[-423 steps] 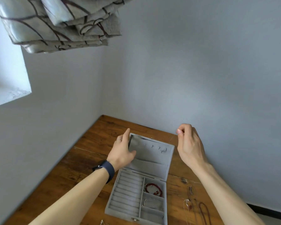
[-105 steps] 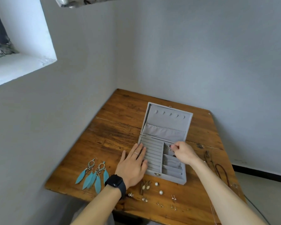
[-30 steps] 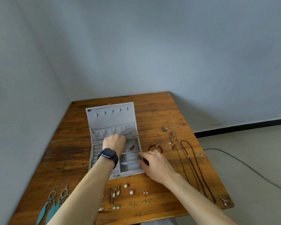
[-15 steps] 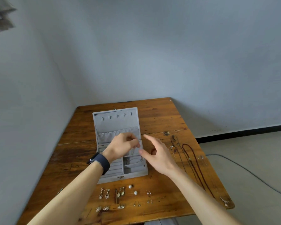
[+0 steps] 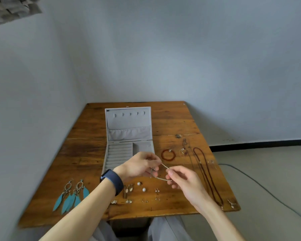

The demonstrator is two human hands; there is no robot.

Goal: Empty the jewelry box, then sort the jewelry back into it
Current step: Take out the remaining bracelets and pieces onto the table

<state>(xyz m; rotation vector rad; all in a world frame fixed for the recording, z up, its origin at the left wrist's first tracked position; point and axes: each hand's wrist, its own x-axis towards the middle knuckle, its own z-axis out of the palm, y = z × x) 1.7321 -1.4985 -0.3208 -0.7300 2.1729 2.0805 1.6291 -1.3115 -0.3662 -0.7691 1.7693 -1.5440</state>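
Both hands up over table (image 5: 87, 153), just in front of box (image 5: 129, 136), sharing one thin silver bangle (image 5: 163, 178). Left hand (image 5: 139, 166) curled, thumb and fingers pinched on bangle's left end; right hand (image 5: 182, 181) likewise pinched, thumb and forefinger on right end, other fingers loosely folded. Bangle spans gap between hands, long axis roughly left-right, tilted a bit toward near-right; held clear of wood, over near right corner of box. Box open, lid flat against back, hooks bare; ring rolls on left bare; top-right compartment looks bare, lower right compartments hidden behind left hand, cannot tell contents. Emptying judged nearly or fully done, this bangle likely among last pieces out. Laid out already: red bracelet (image 5: 168, 155) just right of box, necklaces (image 5: 207, 174) further right running near-far, feather earrings (image 5: 70, 197) at near left, pearls (image 5: 141, 186) and small studs (image 5: 156, 190) in rows near front edge. Bare wood just right of box, below red bracelet, lies directly under right hand and right of left hand; right hand nearer, so set-down there suits right hand, left only needs to release. Risk: thin bangle may spring or roll when one end freed; small studs just below easily knocked by a low wrist.
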